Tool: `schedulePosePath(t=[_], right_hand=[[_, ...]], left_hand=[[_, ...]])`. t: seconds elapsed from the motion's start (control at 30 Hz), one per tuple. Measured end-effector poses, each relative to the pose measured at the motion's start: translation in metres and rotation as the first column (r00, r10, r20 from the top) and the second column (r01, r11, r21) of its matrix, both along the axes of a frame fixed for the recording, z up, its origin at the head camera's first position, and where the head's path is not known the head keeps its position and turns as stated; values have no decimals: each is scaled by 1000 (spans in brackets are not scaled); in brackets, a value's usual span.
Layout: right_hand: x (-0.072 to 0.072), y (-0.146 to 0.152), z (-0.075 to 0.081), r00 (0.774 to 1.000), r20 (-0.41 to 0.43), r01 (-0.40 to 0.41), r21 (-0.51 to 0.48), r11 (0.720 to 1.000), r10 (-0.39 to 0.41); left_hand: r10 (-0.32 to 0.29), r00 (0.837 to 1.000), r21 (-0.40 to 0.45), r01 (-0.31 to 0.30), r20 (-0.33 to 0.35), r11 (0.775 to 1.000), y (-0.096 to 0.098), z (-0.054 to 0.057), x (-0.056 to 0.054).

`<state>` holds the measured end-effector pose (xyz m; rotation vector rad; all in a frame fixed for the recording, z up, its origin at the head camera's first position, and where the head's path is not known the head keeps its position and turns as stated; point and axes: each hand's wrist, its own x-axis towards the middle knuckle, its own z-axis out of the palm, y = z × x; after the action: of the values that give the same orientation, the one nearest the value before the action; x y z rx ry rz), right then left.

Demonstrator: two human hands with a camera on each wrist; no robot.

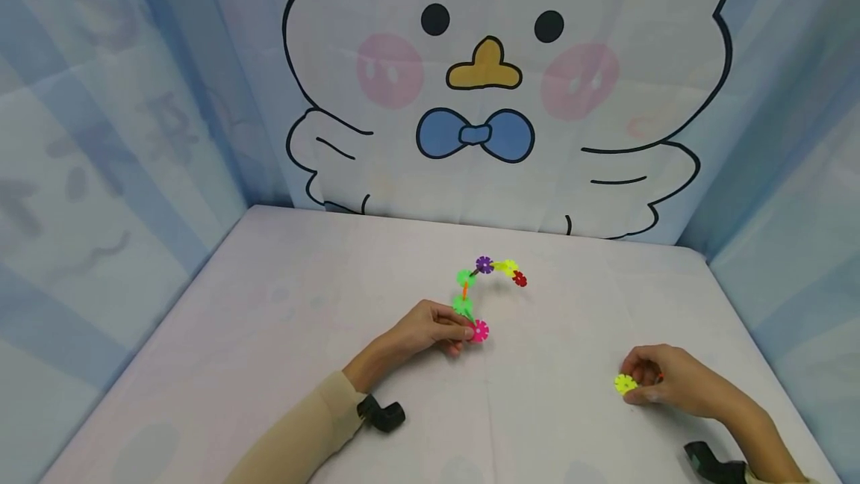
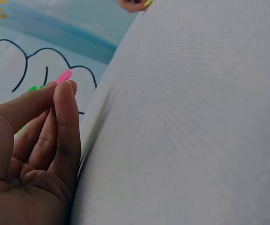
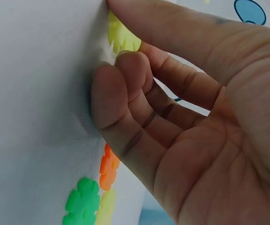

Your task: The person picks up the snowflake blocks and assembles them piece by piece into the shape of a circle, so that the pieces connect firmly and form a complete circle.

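My left hand (image 1: 430, 327) pinches a pink snowflake disc (image 1: 480, 331) between thumb and fingertips. That disc ends a curved chain of interlocking discs: green discs (image 1: 462, 306), an orange disc (image 1: 465, 290) seen edge-on, a purple disc (image 1: 484, 265), a yellow disc (image 1: 510, 267) and a red disc (image 1: 520, 278) at the far end. In the left wrist view, fingers cover most of the pink disc (image 2: 64, 76). Away to the right, my right hand (image 1: 678, 383) pinches a single yellow snowflake disc (image 1: 625, 384), low over the table. The right wrist view shows this yellow disc (image 3: 124, 36) at the thumb, partly hidden.
Beside the right hand, the right wrist view shows an orange disc (image 3: 109, 168), a green disc (image 3: 84, 201) and another yellow disc (image 3: 105, 208). A white cloth covers the table (image 1: 322, 267). Behind it hangs a printed curtain (image 1: 470, 193), with blue-and-white fabric on both sides.
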<state>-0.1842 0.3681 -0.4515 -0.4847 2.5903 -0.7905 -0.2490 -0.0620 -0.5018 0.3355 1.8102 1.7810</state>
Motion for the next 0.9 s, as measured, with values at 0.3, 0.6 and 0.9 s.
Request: schedulePosePath(t=[0.3, 0.6, 0.9], right_hand=[[-6, -11, 6, 998, -8, -66, -103, 992, 66], [-32, -71, 17, 997, 65, -20, -264, 964, 39], [-45, -127, 8, 999, 19, -38, -333, 942, 47]], left_hand=[[0, 1000, 13, 0, 1, 1000, 2, -1, 0], [1, 1000, 12, -1, 2, 1000, 0, 1, 1], [0, 1000, 20, 0, -1, 1000, 1, 0, 0]])
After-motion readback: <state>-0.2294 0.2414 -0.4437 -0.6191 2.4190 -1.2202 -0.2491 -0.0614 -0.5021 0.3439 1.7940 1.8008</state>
